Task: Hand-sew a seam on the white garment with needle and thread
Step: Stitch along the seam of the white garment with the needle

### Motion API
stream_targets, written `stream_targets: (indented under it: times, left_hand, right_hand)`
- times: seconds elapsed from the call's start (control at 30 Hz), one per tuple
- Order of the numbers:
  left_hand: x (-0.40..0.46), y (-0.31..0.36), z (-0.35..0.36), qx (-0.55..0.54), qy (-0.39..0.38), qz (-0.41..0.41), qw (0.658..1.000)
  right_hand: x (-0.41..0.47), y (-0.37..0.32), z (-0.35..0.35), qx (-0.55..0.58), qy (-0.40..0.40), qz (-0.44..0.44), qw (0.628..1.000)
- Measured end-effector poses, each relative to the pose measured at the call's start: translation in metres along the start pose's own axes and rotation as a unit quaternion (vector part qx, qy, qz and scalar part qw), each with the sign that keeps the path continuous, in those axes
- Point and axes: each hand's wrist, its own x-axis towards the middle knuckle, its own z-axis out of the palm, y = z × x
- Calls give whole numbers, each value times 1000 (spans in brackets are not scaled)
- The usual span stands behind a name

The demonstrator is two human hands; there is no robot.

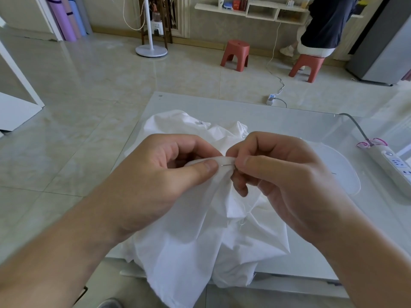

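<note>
Head view: the garment (200, 241) is a thin, crumpled white cloth, heaped on the pale worktop (255, 107) and spilling over its near edge toward me. Its surface is matte and full of soft creases, with a raised fold gathered up between my hands. The needle (229, 164) is a short, thin sliver of metal lying almost level in that fold, only a small part of it showing. A fine white thread (244, 215) hangs down over the cloth below my right hand, hard to follow against the white.

My left hand (160, 174) comes in from the lower left, thumb laid flat along the top of the fold and the other fingers curled beneath, pinching the cloth. My right hand (284, 174) meets it from the right, thumb and forefinger closed on the needle's end, the remaining fingers curled loosely under. The two thumbs nearly touch.

On the worktop's right edge lies a white power strip (393, 167), long and plastic, with a grey cable. Beyond the worktop is glossy tiled floor (89, 85), two red plastic stools (235, 54), a white fan base (151, 50), and a person (322, 23) sitting on the farther stool.
</note>
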Motion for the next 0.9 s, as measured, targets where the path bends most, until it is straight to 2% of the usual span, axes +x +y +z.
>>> stream_targets:
  times: [0.9]
  left_hand:
    - [2, -2, 2, 36, 52, 44, 997]
  right_hand:
    - [3, 2, 1, 34, 16, -20, 999]
